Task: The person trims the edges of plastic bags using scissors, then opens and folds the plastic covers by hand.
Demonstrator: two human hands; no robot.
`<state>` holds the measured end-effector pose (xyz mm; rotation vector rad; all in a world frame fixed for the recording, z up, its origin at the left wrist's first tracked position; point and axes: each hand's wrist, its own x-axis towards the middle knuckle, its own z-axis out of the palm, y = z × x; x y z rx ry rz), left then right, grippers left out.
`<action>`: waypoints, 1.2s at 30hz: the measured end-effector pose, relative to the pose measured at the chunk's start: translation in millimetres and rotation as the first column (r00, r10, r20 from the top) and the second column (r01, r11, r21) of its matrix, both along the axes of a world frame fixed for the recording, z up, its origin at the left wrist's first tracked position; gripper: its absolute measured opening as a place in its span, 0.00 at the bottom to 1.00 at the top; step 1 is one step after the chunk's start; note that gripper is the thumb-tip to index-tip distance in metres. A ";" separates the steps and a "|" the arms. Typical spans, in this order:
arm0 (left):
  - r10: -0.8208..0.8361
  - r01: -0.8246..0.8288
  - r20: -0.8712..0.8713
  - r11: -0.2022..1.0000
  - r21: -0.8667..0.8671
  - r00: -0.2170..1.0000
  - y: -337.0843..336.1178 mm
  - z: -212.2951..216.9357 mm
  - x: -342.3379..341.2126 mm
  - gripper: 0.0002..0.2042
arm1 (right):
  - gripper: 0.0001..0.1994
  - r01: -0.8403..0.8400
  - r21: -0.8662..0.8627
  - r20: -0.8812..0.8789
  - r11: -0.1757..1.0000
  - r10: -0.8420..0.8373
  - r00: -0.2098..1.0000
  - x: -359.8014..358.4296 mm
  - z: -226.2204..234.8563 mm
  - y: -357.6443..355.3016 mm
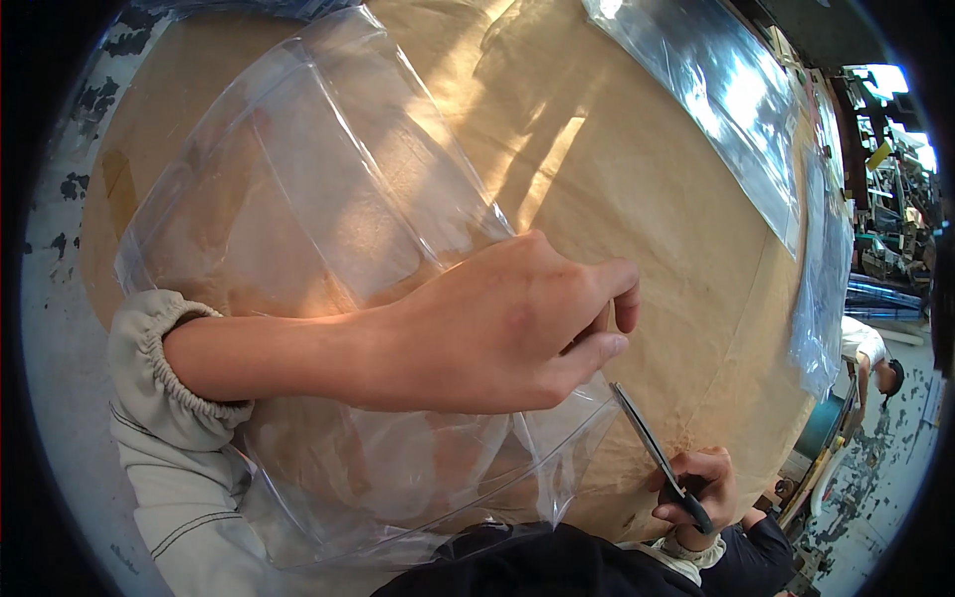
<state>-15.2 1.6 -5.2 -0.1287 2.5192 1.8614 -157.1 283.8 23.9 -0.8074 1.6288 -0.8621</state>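
Note:
A clear plastic sheet (288, 199) with welded seams, perhaps a bag or cover, spreads across the brown work surface and down toward my body. Over its middle, my left hand (507, 318) is closed, thumb and forefinger bent toward each other, gathering the plastic beneath it; the other fingers are hidden. Lower right, my right hand (701, 488) grips a pair of dark-handled scissors (647, 438). The blades lie nearly together, pointing up and left, with their tips beside the sheet's right corner, just below my left thumb.
Brown paper (637, 199) covers the table. More clear plastic sheets (726, 90) lie along its far right side, with a bluish plastic pile (824, 289) at the edge. Beyond, another person (870, 353) bends over near cluttered shelves (885, 199). The floor's paint (70, 328) is peeling.

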 end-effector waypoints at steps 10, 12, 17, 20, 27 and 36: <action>-0.045 0.042 0.042 0.996 0.079 0.998 -1.7 2.2 -0.9 0.09 | 0.22 0.158 -0.032 0.292 0.987 -0.142 0.946 2.0 -2.5 1.8; -0.040 0.033 0.073 0.995 0.098 0.997 -1.3 3.4 -0.3 0.09 | 0.22 0.122 -0.043 0.248 0.992 -0.108 0.963 1.7 -3.4 0.8; -0.028 0.029 0.070 1.000 -0.008 0.997 0.9 3.6 -2.1 0.09 | 0.21 0.034 -0.058 0.080 0.998 -0.030 0.996 2.1 -2.1 3.4; 0.082 -0.088 -0.134 0.995 -0.039 0.988 7.2 -5.1 -4.9 0.07 | 0.20 0.033 -0.031 0.030 0.999 -0.032 0.999 2.5 -1.6 2.7; 0.103 -0.109 -0.176 0.994 -0.023 0.979 8.5 -8.9 -4.4 0.07 | 0.18 0.015 0.021 -0.005 1.000 -0.015 1.000 2.6 6.0 -1.1; 0.106 -0.118 -0.193 0.992 -0.051 0.975 7.4 -7.5 -4.2 0.07 | 0.17 -0.026 0.074 -0.021 0.997 0.028 0.999 -2.7 10.9 -9.0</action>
